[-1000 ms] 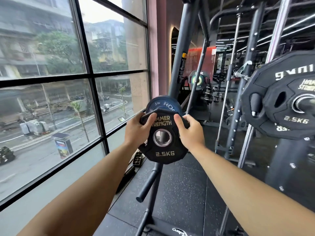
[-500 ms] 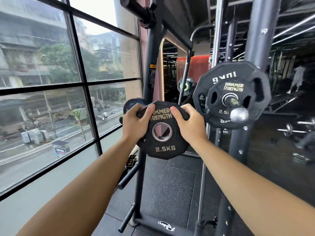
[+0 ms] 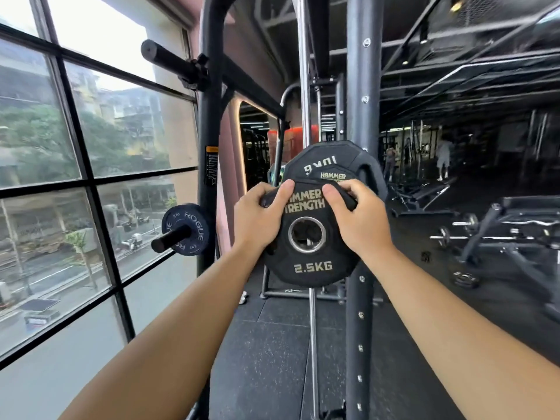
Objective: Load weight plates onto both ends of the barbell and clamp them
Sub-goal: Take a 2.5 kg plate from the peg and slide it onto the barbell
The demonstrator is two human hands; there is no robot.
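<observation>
A black 2.5 kg plate (image 3: pixel 309 268) marked HAMMER STRENGTH is held upright in front of me. My left hand (image 3: pixel 257 219) grips its upper left rim and my right hand (image 3: pixel 354 219) grips its upper right rim. Directly behind it sits a larger black plate (image 3: pixel 327 156) with another small plate on the barbell end; the held plate hides the barbell sleeve. Something dark shows through the held plate's centre hole; I cannot tell whether it is the sleeve tip.
A blue ROGUE plate (image 3: pixel 194 230) sits on a storage peg on the rack upright (image 3: pixel 209 177) at left. A large window (image 3: pixel 75 177) runs along the left. A rack post (image 3: pixel 362 86) stands behind the plates. Benches and dumbbells (image 3: pixel 466 228) fill the right.
The view has swung right. The 2.5 kg plate in both hands now sits directly in front of the loaded barbell end, which stood to its right before.
</observation>
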